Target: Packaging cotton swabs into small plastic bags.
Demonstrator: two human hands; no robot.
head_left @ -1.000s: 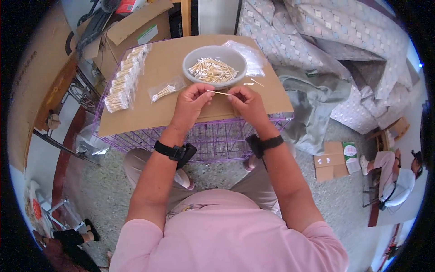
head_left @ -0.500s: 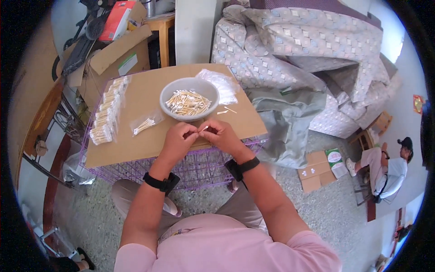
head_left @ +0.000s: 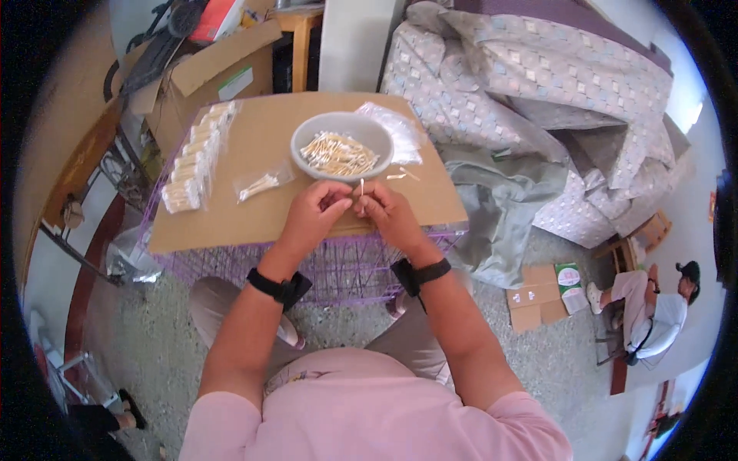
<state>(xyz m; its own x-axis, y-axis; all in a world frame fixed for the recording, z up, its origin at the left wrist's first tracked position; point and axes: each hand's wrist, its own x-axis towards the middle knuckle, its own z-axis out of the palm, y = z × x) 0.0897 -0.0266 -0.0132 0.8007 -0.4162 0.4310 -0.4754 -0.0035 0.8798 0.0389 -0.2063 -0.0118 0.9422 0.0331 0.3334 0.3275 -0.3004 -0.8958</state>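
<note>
Just in front of the grey bowl (head_left: 298, 164) of wooden-stick cotton swabs (head_left: 338, 154), my two hands are close together over the cardboard tabletop. My right hand (head_left: 384, 207) pinches a cotton swab (head_left: 361, 185), whose white tip stands up between thumb and forefinger. My left hand (head_left: 314, 212) is closed, thumb against curled fingers; whatever it holds, if anything, is hidden. Left of the bowl lies a clear bag with several swabs (head_left: 260, 185) in it. A row of filled swab bags (head_left: 192, 164) runs along the tabletop's left edge.
Empty clear bags (head_left: 396, 134) are piled right of the bowl, with loose swabs (head_left: 397, 177) nearby. The cardboard (head_left: 246, 223) tops a purple wire cage (head_left: 330, 269). A patterned cloth (head_left: 530, 69) covers things at the right. A person (head_left: 657, 315) sits at far right.
My hands have come slightly apart, and the swab in my right hand now points upward. The whole view has shifted a little.
</note>
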